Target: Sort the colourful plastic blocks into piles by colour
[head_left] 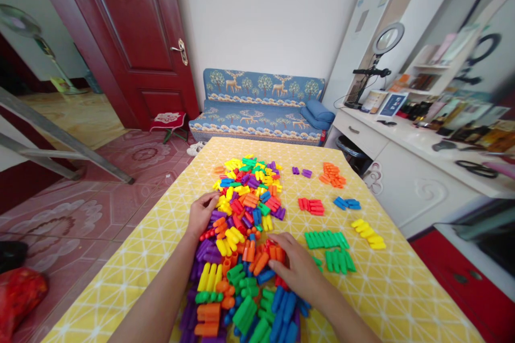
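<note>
A big mixed pile of plastic building blocks (pixel 245 209), shaped like joined tubes with rounded ends, covers the middle of the table toward me. My left hand (pixel 202 217) rests against the pile's left edge, its curved fingers apart, with no block visible in them. At the pile's right side, the thumb and fingers of my right hand (pixel 300 265) close around an orange block (pixel 277 253). Sorted by colour to the right lie green blocks (pixel 326 239), red blocks (pixel 311 206), yellow blocks (pixel 368 233), blue blocks (pixel 346 203), orange blocks (pixel 332 175) and two purple blocks (pixel 306 173).
A yellow patterned cloth (pixel 137 268) covers the table. Beyond its far edge stands a blue sofa (pixel 257 112). On the right is a white dresser (pixel 386 144) with bottles and a ring light (pixel 388 38). A red stool (pixel 168 120) stands by the door (pixel 132 27).
</note>
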The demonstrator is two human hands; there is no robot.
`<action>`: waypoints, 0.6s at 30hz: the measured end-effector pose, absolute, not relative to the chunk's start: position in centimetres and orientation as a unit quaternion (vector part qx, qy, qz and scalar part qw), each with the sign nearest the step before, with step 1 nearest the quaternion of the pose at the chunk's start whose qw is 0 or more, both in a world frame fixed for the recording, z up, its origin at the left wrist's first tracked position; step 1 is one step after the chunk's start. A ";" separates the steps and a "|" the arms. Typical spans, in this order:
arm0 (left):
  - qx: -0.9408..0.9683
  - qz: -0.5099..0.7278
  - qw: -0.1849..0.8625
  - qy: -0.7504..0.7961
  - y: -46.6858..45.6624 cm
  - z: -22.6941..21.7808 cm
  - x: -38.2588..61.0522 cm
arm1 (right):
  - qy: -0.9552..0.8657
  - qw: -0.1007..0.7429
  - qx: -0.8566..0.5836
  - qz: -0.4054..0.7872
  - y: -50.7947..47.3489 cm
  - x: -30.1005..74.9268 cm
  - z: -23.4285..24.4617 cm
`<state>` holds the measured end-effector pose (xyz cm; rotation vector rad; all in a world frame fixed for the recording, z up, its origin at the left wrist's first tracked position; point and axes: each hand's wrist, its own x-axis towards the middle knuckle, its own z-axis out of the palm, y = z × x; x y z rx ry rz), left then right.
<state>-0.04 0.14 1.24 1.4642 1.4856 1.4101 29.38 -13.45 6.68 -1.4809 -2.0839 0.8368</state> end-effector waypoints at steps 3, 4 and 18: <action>0.551 0.534 0.307 0.563 0.1 1.3 0.0 | -0.738 0.293 -0.534 0.289 -11.4 28.5 5.2; 0.552 0.534 0.307 0.563 0.1 1.4 0.0 | -0.730 0.307 -0.541 0.283 -10.7 28.2 4.9; 0.549 0.539 0.309 0.558 0.1 1.3 0.1 | -0.678 0.313 -0.618 0.247 -8.3 26.5 4.1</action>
